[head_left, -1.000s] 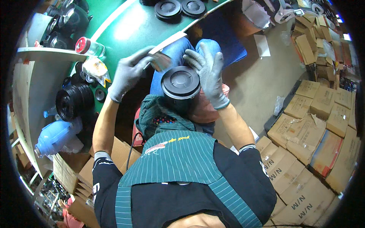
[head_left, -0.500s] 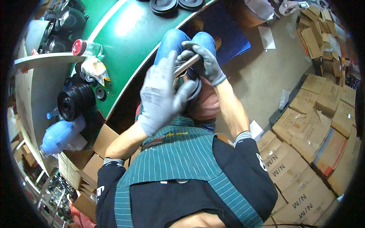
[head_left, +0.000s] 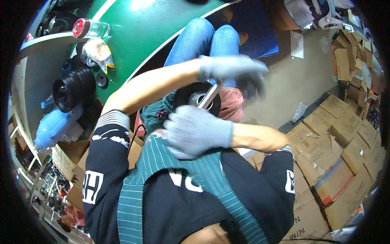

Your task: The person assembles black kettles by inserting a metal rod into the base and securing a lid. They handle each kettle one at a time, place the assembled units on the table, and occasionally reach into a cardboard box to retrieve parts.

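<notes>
A black round disc point(head_left: 185, 95) with a shiny metal ring at its centre rests on my lap. Across it slants a flat metal bar point(head_left: 210, 96), its near end running under my right hand point(head_left: 200, 131). That hand wears a grey glove; its fingers are curled, and it appears closed on the bar. My left forearm crosses in front of me from the left. At its end my gloved left hand point(head_left: 233, 68) is over my knees by the bar's far end, smeared by motion, so its fingers cannot be read.
Left, on the green table point(head_left: 138, 38), are a red-lidded jar point(head_left: 91, 28), a plastic bag point(head_left: 98, 53) and stacked black discs point(head_left: 74, 88). A blue bottle-like container point(head_left: 57, 127) stands nearby. Cardboard boxes point(head_left: 321, 142) fill the right side; a blue panel point(head_left: 260, 38) lies beyond my knees.
My left hand has swung across to the right, beyond the bar. My right hand has come back toward my body, to the bar's near end. The black disc shows more fully.
</notes>
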Demonstrator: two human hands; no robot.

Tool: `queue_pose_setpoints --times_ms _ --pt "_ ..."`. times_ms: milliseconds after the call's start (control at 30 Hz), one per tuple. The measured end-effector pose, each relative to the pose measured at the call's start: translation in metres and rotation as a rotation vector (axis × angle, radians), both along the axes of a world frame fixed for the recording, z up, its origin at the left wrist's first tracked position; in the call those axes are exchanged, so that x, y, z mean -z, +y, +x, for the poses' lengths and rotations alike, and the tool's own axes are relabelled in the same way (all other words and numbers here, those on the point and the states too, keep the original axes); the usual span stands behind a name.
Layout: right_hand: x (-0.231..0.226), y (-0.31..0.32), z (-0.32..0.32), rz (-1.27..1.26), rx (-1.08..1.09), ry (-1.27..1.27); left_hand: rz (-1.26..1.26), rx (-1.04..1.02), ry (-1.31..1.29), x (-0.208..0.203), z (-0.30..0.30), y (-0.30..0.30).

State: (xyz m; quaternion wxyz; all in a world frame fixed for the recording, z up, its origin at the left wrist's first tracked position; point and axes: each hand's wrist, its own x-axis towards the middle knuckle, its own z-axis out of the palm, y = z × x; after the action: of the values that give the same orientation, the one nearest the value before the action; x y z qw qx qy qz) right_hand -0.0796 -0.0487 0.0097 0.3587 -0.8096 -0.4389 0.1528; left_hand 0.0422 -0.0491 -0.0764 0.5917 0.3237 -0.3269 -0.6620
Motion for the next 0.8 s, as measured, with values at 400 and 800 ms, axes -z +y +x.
queue_pose_setpoints --times_ms 400,800 --pt "-0.004 -0.023 0.000 0.368 0.315 -0.036 -0.026 0.019 -0.920 0.005 0.061 0.025" --pt "0.066 -0.031 -0.061 0.078 1.025 0.130 0.637 -1.383 -0.686 0.083 0.034 0.265"
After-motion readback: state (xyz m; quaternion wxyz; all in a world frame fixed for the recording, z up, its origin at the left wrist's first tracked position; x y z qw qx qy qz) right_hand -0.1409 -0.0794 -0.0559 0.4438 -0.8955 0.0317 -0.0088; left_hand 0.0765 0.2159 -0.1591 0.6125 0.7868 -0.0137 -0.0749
